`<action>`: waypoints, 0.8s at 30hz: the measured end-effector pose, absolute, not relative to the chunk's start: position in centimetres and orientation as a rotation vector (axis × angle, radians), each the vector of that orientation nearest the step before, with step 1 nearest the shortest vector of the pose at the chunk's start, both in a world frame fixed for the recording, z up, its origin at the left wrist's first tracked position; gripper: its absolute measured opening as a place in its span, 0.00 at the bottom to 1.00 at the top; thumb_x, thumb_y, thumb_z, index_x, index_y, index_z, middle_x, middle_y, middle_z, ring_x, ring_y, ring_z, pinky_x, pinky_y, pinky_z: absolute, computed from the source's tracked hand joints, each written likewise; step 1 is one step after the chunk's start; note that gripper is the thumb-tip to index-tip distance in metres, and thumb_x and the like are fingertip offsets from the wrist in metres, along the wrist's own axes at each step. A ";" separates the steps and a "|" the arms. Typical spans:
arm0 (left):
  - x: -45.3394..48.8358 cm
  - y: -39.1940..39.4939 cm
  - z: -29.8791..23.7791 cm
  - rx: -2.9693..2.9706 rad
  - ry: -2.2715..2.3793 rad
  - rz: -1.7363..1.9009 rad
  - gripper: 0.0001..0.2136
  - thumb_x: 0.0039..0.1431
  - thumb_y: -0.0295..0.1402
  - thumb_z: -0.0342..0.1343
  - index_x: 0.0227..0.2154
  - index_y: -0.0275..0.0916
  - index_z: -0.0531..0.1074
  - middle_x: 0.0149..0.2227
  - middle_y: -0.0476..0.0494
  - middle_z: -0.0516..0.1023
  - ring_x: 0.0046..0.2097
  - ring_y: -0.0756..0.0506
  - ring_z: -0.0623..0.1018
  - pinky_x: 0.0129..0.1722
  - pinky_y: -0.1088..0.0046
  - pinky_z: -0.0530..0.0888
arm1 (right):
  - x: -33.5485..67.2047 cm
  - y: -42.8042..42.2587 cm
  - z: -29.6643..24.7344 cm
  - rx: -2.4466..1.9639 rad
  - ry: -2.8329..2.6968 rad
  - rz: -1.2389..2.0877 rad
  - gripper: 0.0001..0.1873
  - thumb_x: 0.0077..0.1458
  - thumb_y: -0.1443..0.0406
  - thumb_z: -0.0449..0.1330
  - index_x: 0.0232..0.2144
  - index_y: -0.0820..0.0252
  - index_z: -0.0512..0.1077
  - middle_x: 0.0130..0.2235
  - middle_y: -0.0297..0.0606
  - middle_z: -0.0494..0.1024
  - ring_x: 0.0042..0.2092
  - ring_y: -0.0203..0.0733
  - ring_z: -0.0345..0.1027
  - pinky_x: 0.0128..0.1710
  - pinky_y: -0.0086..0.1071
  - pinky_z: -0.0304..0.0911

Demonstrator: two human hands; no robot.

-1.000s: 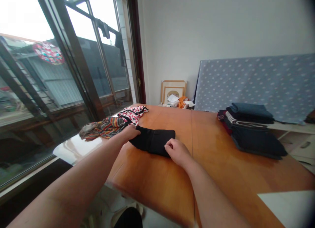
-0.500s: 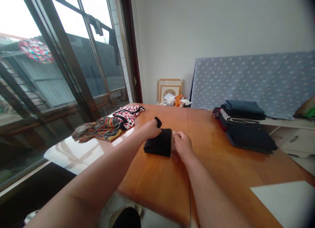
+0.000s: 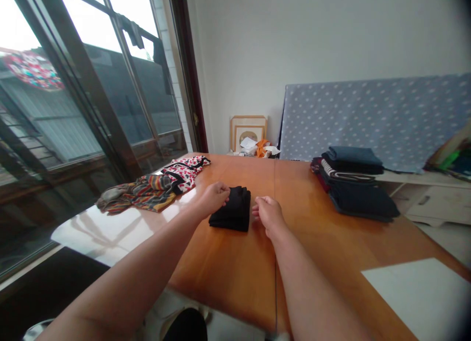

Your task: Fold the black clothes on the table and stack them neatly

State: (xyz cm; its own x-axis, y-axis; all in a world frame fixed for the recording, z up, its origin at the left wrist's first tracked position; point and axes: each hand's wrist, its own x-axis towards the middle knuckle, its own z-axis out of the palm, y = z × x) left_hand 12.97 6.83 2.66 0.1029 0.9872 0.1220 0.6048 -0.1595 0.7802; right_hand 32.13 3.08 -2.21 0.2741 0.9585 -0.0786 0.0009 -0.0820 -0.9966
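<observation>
Folded black garment (image 3: 231, 214) mid-bench (image 3: 228, 277): light, soft and floppy, so take both side edges; left hand (image 3: 213, 197) curls on its left edge (pinch unclear), right hand (image 3: 268, 214) half-curled, empty, just beside it.

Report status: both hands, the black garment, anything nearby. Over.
Left hand curled at left edge of black garment; right hand curled beside its right edge; grips unclear. Patterned clothes left, folded stack right, both apart.

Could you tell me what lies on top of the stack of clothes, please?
A folded dark blue garment tops the stack; a striped piece shows beneath it. The table under the stack is covered.
</observation>
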 end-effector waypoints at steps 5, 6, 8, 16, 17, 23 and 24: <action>10.5 3.4 0.3 2.057 1.473 1.053 0.06 0.56 0.31 0.54 0.37 0.40 0.71 0.29 0.50 0.75 0.31 0.48 0.74 0.30 0.74 0.70 | 30.5 2.1 -1.8 -1.391 -1.129 1.166 0.15 0.58 0.53 0.59 0.36 0.58 0.69 0.30 0.37 0.76 0.23 0.36 0.71 0.17 0.25 0.58; 10.2 2.7 -0.1 2.142 1.450 1.050 0.07 0.56 0.32 0.55 0.38 0.40 0.71 0.32 0.49 0.76 0.34 0.47 0.75 0.33 0.72 0.71 | 30.2 2.1 -2.0 -1.372 -1.159 1.156 0.17 0.57 0.52 0.61 0.39 0.58 0.70 0.31 0.36 0.76 0.24 0.36 0.71 0.17 0.25 0.58; 9.8 1.4 -0.6 2.312 1.422 1.015 0.13 0.54 0.36 0.60 0.42 0.41 0.72 0.39 0.45 0.77 0.41 0.43 0.76 0.40 0.67 0.73 | 29.5 2.3 -2.6 -1.327 -1.194 1.123 0.21 0.54 0.53 0.64 0.46 0.59 0.70 0.31 0.34 0.75 0.24 0.35 0.71 0.19 0.25 0.61; 10.8 -1.0 0.3 2.447 1.619 0.781 0.22 0.52 0.38 0.63 0.50 0.41 0.70 0.47 0.39 0.75 0.50 0.36 0.75 0.49 0.58 0.72 | 28.7 1.6 -2.1 -1.038 -1.375 1.044 0.35 0.51 0.59 0.60 0.62 0.55 0.66 0.24 0.24 0.67 0.27 0.35 0.65 0.31 0.30 0.69; 10.9 -1.0 0.2 2.443 1.626 0.782 0.23 0.52 0.38 0.63 0.51 0.41 0.69 0.46 0.40 0.75 0.50 0.36 0.75 0.49 0.58 0.72 | 28.8 1.4 -1.8 -1.067 -1.417 0.996 0.34 0.51 0.59 0.59 0.61 0.55 0.66 0.24 0.24 0.68 0.27 0.35 0.65 0.31 0.30 0.69; 10.8 -1.0 -0.1 2.500 1.611 0.758 0.21 0.52 0.36 0.63 0.50 0.42 0.70 0.48 0.40 0.74 0.50 0.37 0.74 0.50 0.59 0.71 | 30.4 1.5 -3.0 -1.451 -1.572 0.732 0.24 0.44 0.66 0.62 0.47 0.55 0.76 0.25 0.31 0.74 0.28 0.40 0.68 0.30 0.32 0.63; 10.7 -1.1 0.0 2.524 1.605 0.756 0.19 0.52 0.35 0.63 0.48 0.43 0.71 0.47 0.40 0.74 0.50 0.37 0.74 0.49 0.59 0.71 | 30.6 1.6 -3.3 -1.466 -1.570 0.725 0.23 0.44 0.66 0.62 0.45 0.54 0.76 0.25 0.32 0.74 0.28 0.41 0.69 0.31 0.32 0.62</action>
State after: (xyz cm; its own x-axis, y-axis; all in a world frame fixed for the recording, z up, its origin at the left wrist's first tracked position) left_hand 10.75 -1.08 -0.01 0.3393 0.8644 0.3710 0.8366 -0.4576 0.3011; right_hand 30.65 1.64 -3.29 0.0449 0.9804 0.1916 0.4900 0.1455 -0.8595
